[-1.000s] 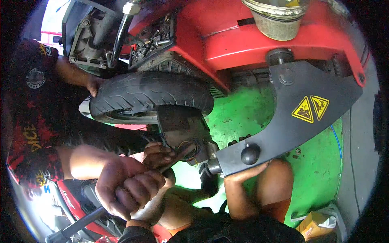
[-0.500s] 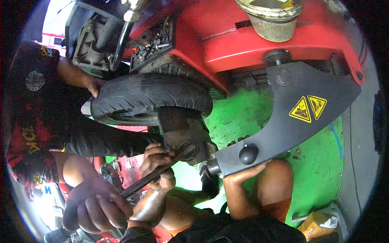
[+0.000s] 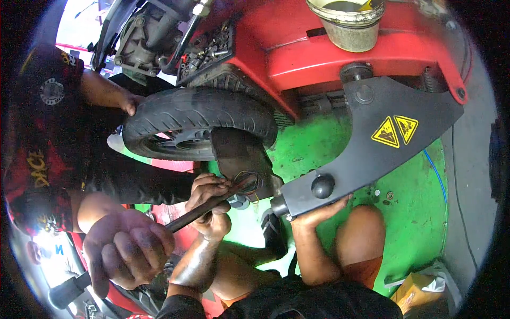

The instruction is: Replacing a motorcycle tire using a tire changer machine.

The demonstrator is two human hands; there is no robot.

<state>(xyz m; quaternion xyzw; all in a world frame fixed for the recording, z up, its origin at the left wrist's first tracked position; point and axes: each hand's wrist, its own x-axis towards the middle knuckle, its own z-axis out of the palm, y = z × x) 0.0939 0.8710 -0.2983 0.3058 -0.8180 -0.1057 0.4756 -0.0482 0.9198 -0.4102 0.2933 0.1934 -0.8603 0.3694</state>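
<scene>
My left hand (image 3: 208, 204) is closed around a long dark bar (image 3: 188, 217) near its upper end, which meets a dark housing (image 3: 234, 149) beside a wheel with a black tire (image 3: 199, 103). My right hand (image 3: 321, 212) grips the underside of a grey curved machine arm (image 3: 398, 101), which carries a black ball knob (image 3: 322, 186) and two yellow warning triangles. A co-worker's large fist (image 3: 130, 250) is wrapped round the lower part of the bar; their other hand (image 3: 127, 103) rests on the tire's side.
Red machine body (image 3: 313, 64) spans the back, carrying a grimy bucket (image 3: 350, 29) and an open tray of metal parts (image 3: 204, 56). The co-worker (image 3: 45, 122) stands at left. Green floor (image 3: 308, 143), a blue hose (image 3: 435, 170) and a cardboard box (image 3: 417, 292) are in view.
The co-worker's fist has moved left, exposing more of the bar between it and my left hand. The machine and wheel sit slightly higher in view. My right hand keeps its grip.
</scene>
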